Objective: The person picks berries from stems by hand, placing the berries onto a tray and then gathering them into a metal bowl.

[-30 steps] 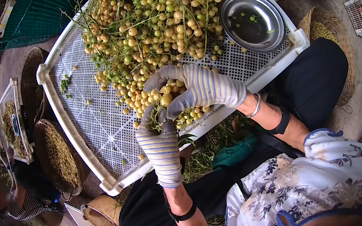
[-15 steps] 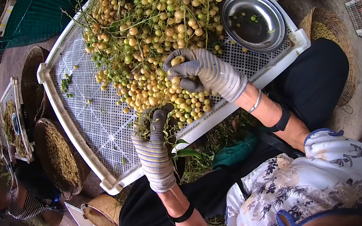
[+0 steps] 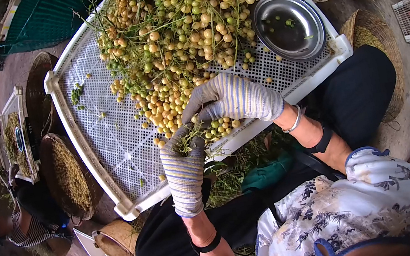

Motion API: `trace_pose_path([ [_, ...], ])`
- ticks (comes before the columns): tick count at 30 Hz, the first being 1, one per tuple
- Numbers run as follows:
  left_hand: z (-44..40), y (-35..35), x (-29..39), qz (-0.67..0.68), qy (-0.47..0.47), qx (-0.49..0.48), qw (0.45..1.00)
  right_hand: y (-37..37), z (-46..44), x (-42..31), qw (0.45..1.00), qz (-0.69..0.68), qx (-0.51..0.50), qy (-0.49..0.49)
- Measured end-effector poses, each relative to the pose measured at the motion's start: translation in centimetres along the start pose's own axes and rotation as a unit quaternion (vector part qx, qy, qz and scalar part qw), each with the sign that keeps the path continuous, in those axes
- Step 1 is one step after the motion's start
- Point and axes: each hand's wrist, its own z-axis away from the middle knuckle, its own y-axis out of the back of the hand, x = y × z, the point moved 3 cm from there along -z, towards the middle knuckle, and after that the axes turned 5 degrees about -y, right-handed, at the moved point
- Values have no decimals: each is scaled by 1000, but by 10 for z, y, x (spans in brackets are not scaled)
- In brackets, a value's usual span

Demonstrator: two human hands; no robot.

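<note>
A heap of small round yellow-green fruits [image 3: 181,20] on thin stems lies on a white perforated tray [image 3: 96,94]. Loose fruits [image 3: 163,105] are spread in front of it. My left hand [image 3: 184,166], in a striped glove with grey fingers, is closed around a tuft of green stems [image 3: 185,141] at the tray's near edge. My right hand [image 3: 230,99], gloved alike, reaches across the loose fruits. Its fingers are bent together against the stems by my left hand; what lies between their tips is hidden.
A metal bowl [image 3: 289,27] with a few green fruits stands on the tray's right side. Baskets of fruit [image 3: 69,175] [image 3: 363,36] flank the tray. Plant scraps [image 3: 230,183] lie below its near edge. At far left, a person in a striped top [image 3: 23,226] sits near another tray [image 3: 17,138].
My right hand has come down and left from the heap's edge to my left hand; the fruits at its fingers no longer show. My left hand has shifted slightly right with the stems.
</note>
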Motion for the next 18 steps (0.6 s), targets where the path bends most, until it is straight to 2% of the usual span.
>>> trace_pose_path([
  [4, 3, -3, 5, 16, 54, 46, 997, -13, -5, 1, 980, -168, 111, 3],
  [5, 4, -2, -6, 51, 43, 78, 995, -13, 0, 0, 958, -249, 135, -29],
  [8, 5, 1, -7, 45, 5, 75, 996, -9, 0, 5, 957, -256, 103, -86],
  [9, 6, 2, 0, 85, 12, 74, 994, -9, -3, 8, 931, -353, 74, -55],
  [12, 5, 6, 4, 37, 10, 72, 997, -1, -3, 6, 969, -226, 98, 5],
  [13, 4, 6, 1, 25, 13, 78, 997, -1, -3, 10, 976, -213, 46, 11],
  [16, 3, 9, -3, 83, 22, 75, 994, -1, 0, -5, 995, -86, 37, 17],
  [17, 4, 9, -3, 80, 25, 84, 993, 1, 6, -15, 991, -93, 72, -58],
  [18, 5, 9, -2, 73, 19, 85, 994, 1, 4, -5, 974, -198, 97, -41],
])
